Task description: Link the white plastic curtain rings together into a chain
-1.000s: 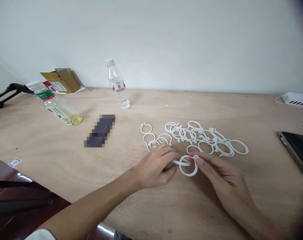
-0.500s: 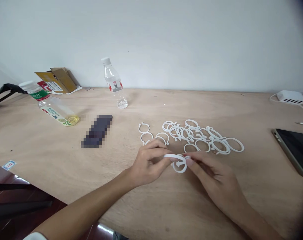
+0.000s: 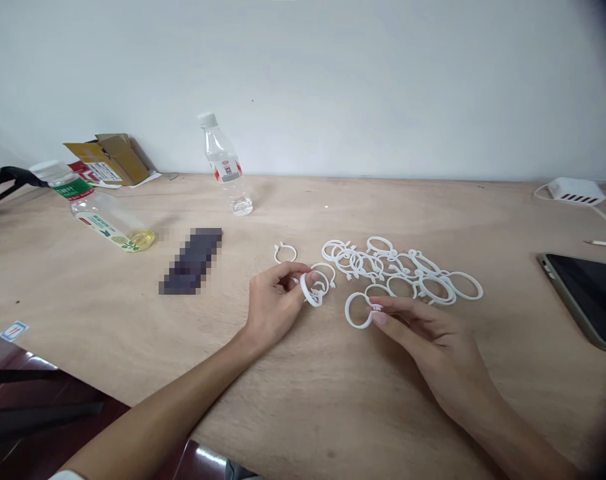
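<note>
Parted since the earlier frame: left hand pinches a white ring, right hand a second ring, both between ring pile and near edge of tabletop. Light fingertip grip could let either slip; low knuckles might snag the pile.

- Ring pile: on tabletop, behind the right hand
- Device: right of rings
- Cabled block: behind device
- Two bottles: left of rings
- Carton: behind leftmost bottle
</note>
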`<state>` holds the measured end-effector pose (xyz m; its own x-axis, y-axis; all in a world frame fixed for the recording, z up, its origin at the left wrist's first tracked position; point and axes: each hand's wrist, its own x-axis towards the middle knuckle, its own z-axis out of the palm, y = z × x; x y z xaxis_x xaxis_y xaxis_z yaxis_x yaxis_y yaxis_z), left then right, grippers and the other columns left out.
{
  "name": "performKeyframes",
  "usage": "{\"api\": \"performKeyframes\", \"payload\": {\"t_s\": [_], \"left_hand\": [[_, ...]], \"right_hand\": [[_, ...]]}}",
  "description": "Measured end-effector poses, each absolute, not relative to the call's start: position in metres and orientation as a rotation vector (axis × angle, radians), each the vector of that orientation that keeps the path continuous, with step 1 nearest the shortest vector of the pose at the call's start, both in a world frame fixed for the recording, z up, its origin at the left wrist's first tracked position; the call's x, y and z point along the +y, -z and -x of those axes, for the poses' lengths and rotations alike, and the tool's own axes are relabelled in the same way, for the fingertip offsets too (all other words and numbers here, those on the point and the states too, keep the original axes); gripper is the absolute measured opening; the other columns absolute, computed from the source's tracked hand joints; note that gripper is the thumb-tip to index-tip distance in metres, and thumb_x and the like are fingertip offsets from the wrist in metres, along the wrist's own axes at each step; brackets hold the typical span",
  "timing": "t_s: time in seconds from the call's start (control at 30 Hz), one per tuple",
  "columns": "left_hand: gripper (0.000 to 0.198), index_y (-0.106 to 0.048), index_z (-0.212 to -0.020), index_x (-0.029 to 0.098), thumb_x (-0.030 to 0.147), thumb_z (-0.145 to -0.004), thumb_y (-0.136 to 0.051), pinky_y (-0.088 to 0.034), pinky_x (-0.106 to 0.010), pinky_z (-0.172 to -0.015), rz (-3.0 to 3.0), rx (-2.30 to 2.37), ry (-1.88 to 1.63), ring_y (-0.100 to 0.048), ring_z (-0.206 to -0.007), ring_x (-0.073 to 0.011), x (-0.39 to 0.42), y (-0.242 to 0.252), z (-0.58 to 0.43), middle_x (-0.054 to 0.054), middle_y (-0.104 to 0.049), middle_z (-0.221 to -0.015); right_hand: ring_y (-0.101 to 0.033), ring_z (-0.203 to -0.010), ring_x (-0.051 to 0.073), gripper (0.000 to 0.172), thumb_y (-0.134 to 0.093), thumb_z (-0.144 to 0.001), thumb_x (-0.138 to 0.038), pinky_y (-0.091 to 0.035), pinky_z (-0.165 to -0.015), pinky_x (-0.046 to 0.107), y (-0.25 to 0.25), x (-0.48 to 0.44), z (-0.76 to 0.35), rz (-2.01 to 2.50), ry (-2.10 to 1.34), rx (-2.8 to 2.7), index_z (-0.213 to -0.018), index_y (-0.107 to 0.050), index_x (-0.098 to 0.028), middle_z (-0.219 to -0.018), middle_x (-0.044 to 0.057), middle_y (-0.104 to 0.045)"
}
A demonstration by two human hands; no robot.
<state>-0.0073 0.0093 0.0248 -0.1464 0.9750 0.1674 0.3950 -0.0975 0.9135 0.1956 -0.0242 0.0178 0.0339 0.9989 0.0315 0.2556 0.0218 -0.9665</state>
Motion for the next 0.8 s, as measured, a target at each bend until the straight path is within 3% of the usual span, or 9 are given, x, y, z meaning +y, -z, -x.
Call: {"api": "performKeyframes", "payload": {"t_s": [0.13,0.27,0.43,0.53,0.7,0.8], "left_hand": [[0.017,-0.073,-0.081,0.016,0.031,-0.076,-0.068,-0.044,-0.023,-0.056,-1.578,1.568,-1.214,-0.053,-0.057,-0.0107,0.010,-0.021,0.008,0.000,-0.065,-0.064],[0.017,-0.069,-0.095,0.017,0.019,-0.079,-0.064,-0.049,-0.025,-0.071,-1.751,1.535,-1.249,-0.060,-0.074,-0.0130,0.011,-0.017,0.009,-0.002,-0.070,-0.085],[0.017,-0.064,-0.099,0.017,0.017,-0.084,-0.056,-0.047,-0.032,-0.079,-2.142,1.373,-1.433,-0.058,-0.084,-0.0165,0.003,-0.021,0.007,-0.006,-0.063,-0.093],[0.018,-0.061,-0.097,0.016,0.029,-0.085,-0.055,-0.045,-0.036,-0.076,-2.333,1.253,-1.440,-0.056,-0.084,-0.0193,-0.005,-0.024,0.004,-0.008,-0.062,-0.089],[0.055,-0.061,-0.086,0.015,0.066,-0.077,-0.042,-0.037,-0.039,-0.069,-2.501,1.229,-1.248,-0.051,-0.072,-0.0206,-0.014,-0.019,-0.005,-0.006,-0.060,-0.075],[0.053,-0.056,-0.070,0.017,0.068,-0.075,-0.042,-0.033,-0.037,-0.066,-2.574,1.243,-1.173,-0.046,-0.066,-0.0185,-0.016,-0.014,-0.008,-0.003,-0.057,-0.062]], "right_hand": [[-0.069,-0.085,0.025,0.025,-0.074,-0.071,-0.045,-0.057,-0.075,0.037,-0.011,-0.023,-0.198,1.405,-1.082,-1.320,-0.086,-0.076,-0.025,-0.088,0.004,-0.075],[-0.069,-0.082,0.025,0.022,-0.072,-0.073,-0.047,-0.056,-0.073,0.037,-0.011,-0.025,-0.199,1.412,-1.100,-1.363,-0.083,-0.075,-0.027,-0.084,0.003,-0.075],[-0.067,-0.079,0.024,0.025,-0.069,-0.075,-0.048,-0.055,-0.071,0.035,-0.016,-0.025,-0.197,1.413,-1.129,-1.354,-0.083,-0.074,-0.025,-0.083,0.003,-0.074],[-0.065,-0.077,0.021,0.026,-0.069,-0.075,-0.049,-0.053,-0.068,0.031,-0.016,-0.026,-0.195,1.392,-1.172,-1.316,-0.081,-0.073,-0.024,-0.081,0.003,-0.072],[-0.061,-0.075,0.017,0.027,-0.069,-0.076,-0.048,-0.049,-0.068,0.027,-0.012,-0.032,-0.191,1.344,-1.238,-1.254,-0.079,-0.069,-0.021,-0.078,0.002,-0.068],[-0.061,-0.076,0.017,0.026,-0.069,-0.076,-0.047,-0.049,-0.069,0.027,-0.009,-0.037,-0.188,1.322,-1.282,-1.237,-0.080,-0.068,-0.021,-0.080,0.002,-0.067]]}}
